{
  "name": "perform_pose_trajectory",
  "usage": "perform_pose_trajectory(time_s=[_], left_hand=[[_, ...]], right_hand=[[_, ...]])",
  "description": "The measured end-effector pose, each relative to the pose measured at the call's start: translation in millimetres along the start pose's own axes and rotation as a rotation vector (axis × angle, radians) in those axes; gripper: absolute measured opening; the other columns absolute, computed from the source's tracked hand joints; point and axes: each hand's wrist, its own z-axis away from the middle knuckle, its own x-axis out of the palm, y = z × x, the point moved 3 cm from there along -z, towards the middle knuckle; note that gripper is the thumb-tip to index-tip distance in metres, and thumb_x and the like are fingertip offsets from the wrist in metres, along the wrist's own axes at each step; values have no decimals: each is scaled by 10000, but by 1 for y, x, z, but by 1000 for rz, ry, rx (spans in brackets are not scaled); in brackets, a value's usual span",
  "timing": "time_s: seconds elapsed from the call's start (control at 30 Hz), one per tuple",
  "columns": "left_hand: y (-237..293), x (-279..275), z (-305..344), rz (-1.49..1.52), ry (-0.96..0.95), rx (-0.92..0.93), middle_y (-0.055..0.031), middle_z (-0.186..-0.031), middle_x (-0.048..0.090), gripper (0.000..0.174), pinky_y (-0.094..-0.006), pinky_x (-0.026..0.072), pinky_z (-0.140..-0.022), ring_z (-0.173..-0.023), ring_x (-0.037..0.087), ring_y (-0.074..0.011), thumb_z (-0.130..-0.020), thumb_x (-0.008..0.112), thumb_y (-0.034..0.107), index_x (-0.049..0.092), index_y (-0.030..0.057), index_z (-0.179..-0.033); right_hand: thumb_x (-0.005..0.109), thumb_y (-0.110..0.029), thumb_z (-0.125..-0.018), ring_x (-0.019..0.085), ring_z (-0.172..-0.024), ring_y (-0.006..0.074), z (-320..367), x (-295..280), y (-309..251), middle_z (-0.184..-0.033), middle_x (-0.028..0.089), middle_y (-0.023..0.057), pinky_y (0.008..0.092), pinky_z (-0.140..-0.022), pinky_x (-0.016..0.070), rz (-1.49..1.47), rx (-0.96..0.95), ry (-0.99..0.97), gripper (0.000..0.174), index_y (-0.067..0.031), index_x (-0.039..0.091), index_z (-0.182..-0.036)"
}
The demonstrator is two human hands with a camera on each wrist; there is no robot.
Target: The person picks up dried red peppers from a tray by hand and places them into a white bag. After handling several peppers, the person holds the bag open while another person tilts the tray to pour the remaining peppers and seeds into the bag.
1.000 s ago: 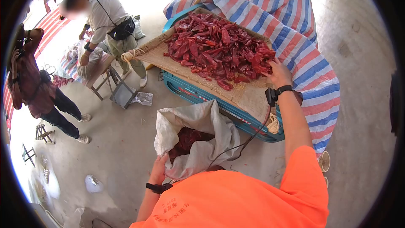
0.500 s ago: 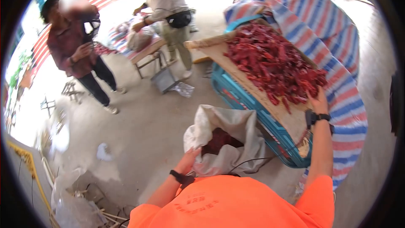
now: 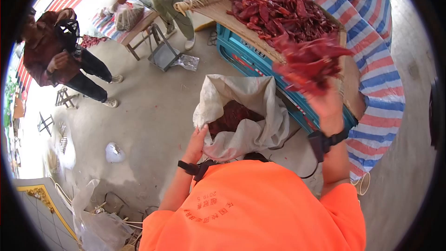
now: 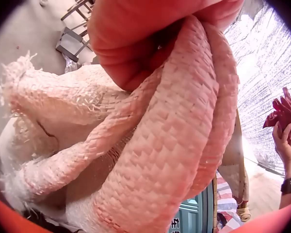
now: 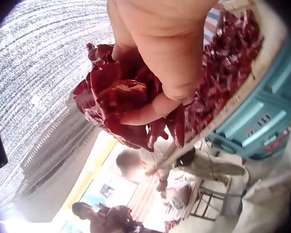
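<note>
My right hand [image 3: 326,104] grips a bunch of dried red chilies [image 3: 310,62], lifted above the near corner of the woven tray [image 3: 209,9]. In the right wrist view its thumb and fingers curl round the chilies [image 5: 123,94]. The heap of dried chilies [image 3: 278,7] lies on the tray. With my left hand [image 3: 196,143] I hold the rim of a white woven sack [image 3: 246,142]; in the left wrist view the fingers [image 4: 131,43] pinch its folded edge. The sack stands open below the tray's near side, with dark red chilies [image 3: 234,116] inside.
The tray rests on a teal crate [image 3: 241,53], beside a striped tarp [image 3: 378,88]. One person [image 3: 55,60] stands at the left; another [image 3: 174,11] bends over a low table [image 3: 139,30]. Folding stools [image 3: 65,97] and plastic bags [image 3: 102,223] lie on the left.
My right hand has lifted a bunch of chilies off the heap and drawn it back toward me. The left hand keeps its hold on the sack rim. The head view has shifted.
</note>
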Motion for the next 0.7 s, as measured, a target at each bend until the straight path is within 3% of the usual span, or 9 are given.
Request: perform_pose_trajectory(time_s=[0.07,0.13,0.23,0.33,0.43,0.57,0.6,0.63,0.7], left_hand=[[3,2,2,16,-4,10,-40,-1217,581,412,-300,472,-908,-1058,575,-151,-979,513,286,463,64,-1322],[2,1,2,7,-25,13,-45,-1234,574,423,-306,469,-920,-1079,569,-155,-983,504,288,448,62,-1336],[-2,-4,1,5,-50,27,-50,-1257,562,435,-312,464,-934,-1101,561,-159,-988,493,288,431,58,-1353],[1,-2,2,-30,-39,52,-55,-1269,554,433,-321,460,-943,-1111,555,-165,-992,485,284,427,57,-1355],[5,3,5,4,-27,76,-44,-1259,540,448,-292,421,-954,-1114,518,-138,-991,491,269,417,38,-1367],[22,18,9,-64,-21,206,-48,-1287,518,452,-272,392,-968,-1131,493,-125,-993,483,224,401,9,-1383],[24,20,8,-104,-1,240,-54,-1280,527,443,-268,386,-968,-1121,493,-121,-989,480,193,409,-7,-1377],[26,23,8,-153,7,252,-56,-1270,533,436,-264,386,-965,-1116,494,-119,-986,479,182,415,-11,-1372],[31,29,12,-250,35,271,-59,-1250,545,423,-258,384,-959,-1106,495,-115,-982,477,161,425,-20,-1361]], right_hand=[[627,-92,-842,496,-1212,349,0,-20,49,-1300,527,140,538,-1027,418,-44,116,115,423,-45,508,-1245],[645,-70,-828,520,-1187,319,8,-25,87,-1234,567,125,558,-971,462,-53,174,61,421,-107,532,-1232],[648,-63,-829,533,-1174,298,-1,-89,142,-1232,568,98,570,-929,485,-91,237,238,436,-171,529,-1234],[642,-88,-844,541,-1165,292,-10,-129,188,-1249,563,72,576,-937,470,-201,393,406,428,-189,514,-1241],[618,-82,-860,548,-1158,297,-21,-154,225,-1261,553,61,565,-941,463,-175,467,439,417,-197,501,-1243],[655,-223,-815,430,-1244,341,-13,-139,229,-1329,448,84,661,-930,395,112,684,490,490,-133,490,-1267],[664,-270,-800,339,-1290,348,-14,-152,236,-1355,385,58,711,-893,369,266,666,555,543,-154,461,-1290],[643,-242,-824,289,-1321,335,-13,-135,227,-1376,373,61,651,-902,412,461,653,548,521,-131,460,-1299],[614,-192,-850,384,-1267,278,-15,-98,202,-1355,415,70,510,-915,466,662,638,277,493,-105,460,-1310]])
